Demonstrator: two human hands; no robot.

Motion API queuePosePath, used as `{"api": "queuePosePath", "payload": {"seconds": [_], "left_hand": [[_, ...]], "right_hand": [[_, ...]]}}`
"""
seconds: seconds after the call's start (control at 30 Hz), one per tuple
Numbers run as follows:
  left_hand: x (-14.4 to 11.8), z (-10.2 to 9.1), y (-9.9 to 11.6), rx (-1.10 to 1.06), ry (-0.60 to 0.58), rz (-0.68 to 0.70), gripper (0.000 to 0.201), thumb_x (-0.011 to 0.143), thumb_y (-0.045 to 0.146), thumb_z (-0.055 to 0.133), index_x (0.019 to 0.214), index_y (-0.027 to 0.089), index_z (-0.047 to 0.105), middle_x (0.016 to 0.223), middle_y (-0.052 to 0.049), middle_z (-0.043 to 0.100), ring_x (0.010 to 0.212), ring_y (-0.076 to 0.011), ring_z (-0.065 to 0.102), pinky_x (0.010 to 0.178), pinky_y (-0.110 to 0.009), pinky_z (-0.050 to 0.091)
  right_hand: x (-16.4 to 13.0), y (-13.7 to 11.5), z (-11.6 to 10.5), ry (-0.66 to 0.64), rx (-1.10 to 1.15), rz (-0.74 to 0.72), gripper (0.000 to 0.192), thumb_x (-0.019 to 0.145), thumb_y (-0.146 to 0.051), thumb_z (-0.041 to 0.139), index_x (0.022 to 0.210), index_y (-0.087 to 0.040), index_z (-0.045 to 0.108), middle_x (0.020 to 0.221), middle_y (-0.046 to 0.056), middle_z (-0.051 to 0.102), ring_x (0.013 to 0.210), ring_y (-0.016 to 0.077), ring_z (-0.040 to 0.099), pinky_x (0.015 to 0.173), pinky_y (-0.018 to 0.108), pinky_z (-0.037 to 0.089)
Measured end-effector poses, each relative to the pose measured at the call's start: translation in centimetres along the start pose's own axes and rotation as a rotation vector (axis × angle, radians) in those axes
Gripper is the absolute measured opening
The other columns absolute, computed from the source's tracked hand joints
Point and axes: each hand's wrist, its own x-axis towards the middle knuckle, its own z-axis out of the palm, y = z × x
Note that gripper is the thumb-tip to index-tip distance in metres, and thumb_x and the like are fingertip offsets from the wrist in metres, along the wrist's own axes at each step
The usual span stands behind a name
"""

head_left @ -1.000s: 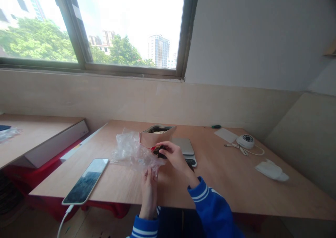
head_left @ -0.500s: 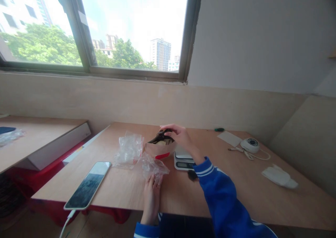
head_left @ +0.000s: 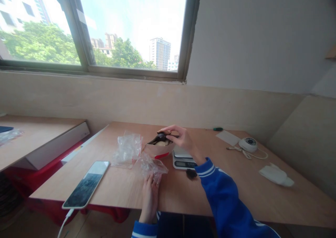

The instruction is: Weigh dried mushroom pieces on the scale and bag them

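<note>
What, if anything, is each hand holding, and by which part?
Left hand: a clear plastic bag, by its near end. Right hand: at the mouth of the brown pouch; its hold can't be told.

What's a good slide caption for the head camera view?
Right hand at the mouth of an open brown bag; left hand holding clear plastic.

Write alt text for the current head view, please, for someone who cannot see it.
A person's right hand holds a dark item at the mouth of an open tan pouch, while the left hand holds a clear plastic bag. A scale and a phone lie on the wooden table.
</note>
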Motion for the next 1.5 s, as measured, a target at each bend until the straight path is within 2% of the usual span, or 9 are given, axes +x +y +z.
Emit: {"api": "queuePosePath", "payload": {"seconds": [0.3,0.47,0.77,1.0,1.1,1.2,1.3,1.37,1.5], "left_hand": [[0.0,-0.1,0.1,-0.011,-0.019,-0.013,0.006,0.076,0.012,0.061,0.082,0.014,0.063,0.100,-0.009,0.069,0.099,-0.0212,0.064,0.100,-0.040,0.045],[-0.2,0.2,0.4,0.001,-0.023,-0.026,0.006,0.075,0.012,0.061,0.080,0.014,0.063,0.096,-0.008,0.070,0.095,-0.0210,0.066,0.098,-0.040,0.046],[-0.3,0.5,0.5,-0.018,-0.001,-0.048,0.011,0.079,0.011,0.053,0.082,0.014,0.063,0.098,-0.009,0.069,0.098,-0.0208,0.065,0.101,-0.042,0.044],[-1.3,1.2,1.1,-0.007,-0.043,-0.081,0.018,0.079,0.010,0.055,0.095,0.014,0.062,0.107,-0.010,0.068,0.100,-0.0198,0.064,0.100,-0.038,0.045],[-1.3,1.1,1.1,0.013,-0.069,-0.087,0.019,0.078,0.012,0.058,0.096,0.015,0.062,0.107,-0.010,0.068,0.103,-0.0203,0.063,0.100,-0.038,0.044],[-1.2,0.9,1.0,0.034,-0.105,-0.081,0.021,0.076,0.015,0.061,0.097,0.016,0.063,0.105,-0.008,0.069,0.105,-0.0212,0.062,0.101,-0.038,0.043],[-1.1,1.0,0.9,0.043,-0.133,-0.065,0.027,0.075,0.018,0.061,0.102,0.017,0.063,0.106,-0.007,0.069,0.104,-0.0207,0.062,0.100,-0.038,0.044],[-1.2,1.1,0.9,0.048,-0.139,-0.047,0.030,0.074,0.018,0.061,0.104,0.017,0.062,0.106,-0.007,0.069,0.101,-0.0200,0.063,0.098,-0.037,0.046],[-1.5,1.2,0.9,0.066,-0.165,0.002,0.034,0.074,0.019,0.061,0.109,0.019,0.061,0.110,-0.007,0.067,0.103,-0.0203,0.062,0.096,-0.036,0.047]], "right_hand": [[-0.1,0.5,0.2,-0.003,-0.134,-0.001,0.022,0.087,-0.035,0.052,0.091,-0.021,0.068,0.092,0.005,0.069,0.090,0.0186,0.063,0.082,0.032,0.049],[-0.3,1.3,0.3,0.042,-0.217,-0.067,0.020,0.089,-0.032,0.050,0.095,-0.022,0.066,0.105,0.007,0.067,0.101,0.0199,0.060,0.092,0.038,0.045],[-0.9,1.5,-1.2,-0.054,-0.521,-0.144,0.027,0.092,-0.036,0.045,0.090,-0.024,0.069,0.122,0.007,0.058,0.114,0.0222,0.050,0.099,0.043,0.039],[-1.2,0.7,-1.6,-0.009,-0.482,-0.117,0.024,0.091,-0.034,0.046,0.100,-0.026,0.067,0.125,0.006,0.056,0.115,0.0219,0.050,0.101,0.043,0.035],[-3.2,-0.2,-2.5,0.171,-0.428,-0.026,0.026,0.091,-0.033,0.044,0.109,-0.025,0.061,0.120,0.007,0.057,0.111,0.0212,0.052,0.093,0.038,0.042],[-7.0,-0.3,-3.4,0.271,-0.466,0.176,0.025,0.091,-0.036,0.043,0.090,-0.021,0.062,0.092,0.006,0.064,0.086,0.0200,0.059,0.075,0.032,0.046],[-11.9,1.1,-3.4,0.085,-0.580,0.426,0.025,0.088,-0.037,0.046,0.076,-0.020,0.059,0.074,0.004,0.062,0.066,0.0189,0.057,0.062,0.031,0.045],[-15.0,2.6,-2.6,-0.010,-0.654,0.537,0.017,0.085,-0.032,0.051,0.080,-0.020,0.060,0.079,0.006,0.063,0.070,0.0209,0.058,0.065,0.033,0.046],[-18.9,5.6,-0.5,-0.033,-0.727,0.533,0.019,0.077,-0.020,0.055,0.095,-0.018,0.061,0.096,0.009,0.064,0.090,0.0252,0.060,0.080,0.037,0.047]]}}
